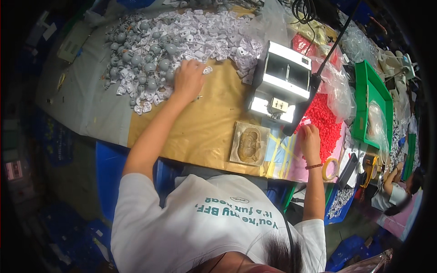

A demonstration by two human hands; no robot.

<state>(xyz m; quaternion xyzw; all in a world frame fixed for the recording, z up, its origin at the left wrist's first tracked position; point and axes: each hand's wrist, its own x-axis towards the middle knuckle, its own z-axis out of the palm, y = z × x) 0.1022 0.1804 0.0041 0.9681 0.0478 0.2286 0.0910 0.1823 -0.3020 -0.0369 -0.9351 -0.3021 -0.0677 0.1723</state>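
Observation:
My left hand [189, 81] reaches to the front edge of a large pile, its fingers curled downward. The pile mixes grey ball-shaped parts [149, 68] with small white plastic pieces [193, 31]. One white piece [207, 70] shows right beside my left thumb; whether the fingers grip it is unclear. At the left edge of a heap of small red pieces [322, 120], my right hand [310, 138] has its fingers drawn together, and what they hold is too small to make out. A hollowed square block fixture [249, 144] lies between my hands, near the table's front edge.
A white and black bench machine [284, 77] stands right of the pile, with a dark bar [314, 86] along its side. A tape roll [330, 169] lies by my right wrist. Farther right are a green tray [365, 102], plastic bags [339, 91] and another person [396, 193].

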